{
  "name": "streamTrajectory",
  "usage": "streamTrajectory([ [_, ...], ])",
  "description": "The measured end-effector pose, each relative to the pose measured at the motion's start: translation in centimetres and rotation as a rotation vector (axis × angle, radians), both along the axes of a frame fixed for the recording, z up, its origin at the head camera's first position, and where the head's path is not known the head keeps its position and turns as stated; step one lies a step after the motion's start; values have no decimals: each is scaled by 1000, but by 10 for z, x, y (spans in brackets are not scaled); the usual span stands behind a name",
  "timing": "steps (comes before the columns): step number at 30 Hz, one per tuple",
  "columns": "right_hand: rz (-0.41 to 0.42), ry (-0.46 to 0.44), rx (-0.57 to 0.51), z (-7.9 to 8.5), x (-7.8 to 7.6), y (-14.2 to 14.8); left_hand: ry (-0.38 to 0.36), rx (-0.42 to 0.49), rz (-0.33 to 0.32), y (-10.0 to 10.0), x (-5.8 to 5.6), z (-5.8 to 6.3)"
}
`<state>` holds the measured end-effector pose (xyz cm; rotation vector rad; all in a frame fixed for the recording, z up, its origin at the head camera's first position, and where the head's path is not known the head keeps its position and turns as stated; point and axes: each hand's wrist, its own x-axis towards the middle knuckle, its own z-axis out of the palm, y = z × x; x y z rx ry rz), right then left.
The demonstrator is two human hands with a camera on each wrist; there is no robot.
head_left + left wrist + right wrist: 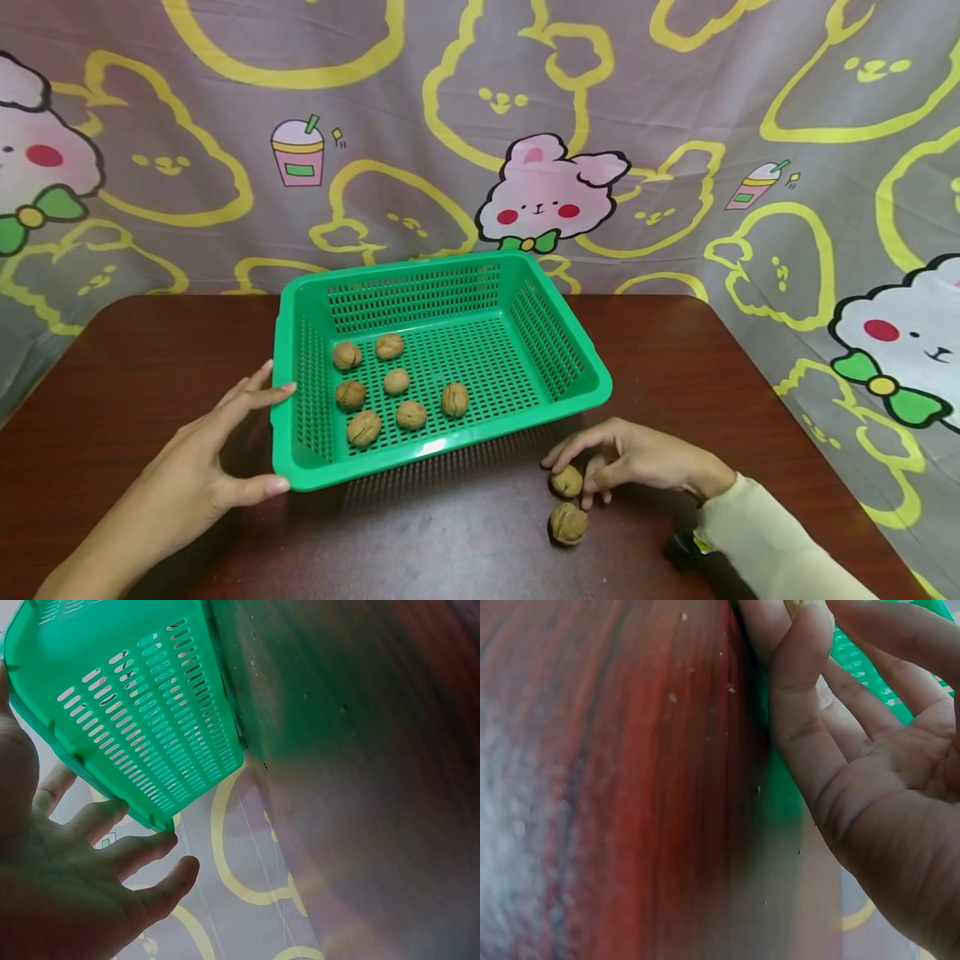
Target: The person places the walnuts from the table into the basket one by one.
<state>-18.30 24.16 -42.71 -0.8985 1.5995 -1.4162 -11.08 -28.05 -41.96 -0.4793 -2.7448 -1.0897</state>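
Note:
A green plastic basket (442, 446) with slotted walls holds several walnuts (454, 400), mostly in its left half. At the basket's left side my left hand (187, 467) spreads its fingers. One fingertip lies on the rim and the thumb touches the front left corner; the left wrist view shows more fingertips against the rim's outer edge. Just off the basket's front right corner, my right hand (630, 457) pinches a walnut (566, 481) between thumb and fingers, low over the table. A second loose walnut (568, 524) lies right in front of it.
The dark red-brown wooden table (450, 550) carries the basket. A patterned curtain (420, 150) hangs behind the table and along its right side. Near the right sleeve (765, 533) sits a small black object (682, 550), partly hidden.

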Motion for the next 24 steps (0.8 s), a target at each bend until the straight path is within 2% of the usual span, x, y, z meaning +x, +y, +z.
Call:
streamTrajectory([
  [7,-32,-4,42,-1,1,-6,21,-7,5,1,2,-3],
  [14,-71,19,85,-2,3,-7,14,-2,6,3,2,-1],
  [24,-100,39,71,-2,8,-4,-2,9,4,4,2,2],
])
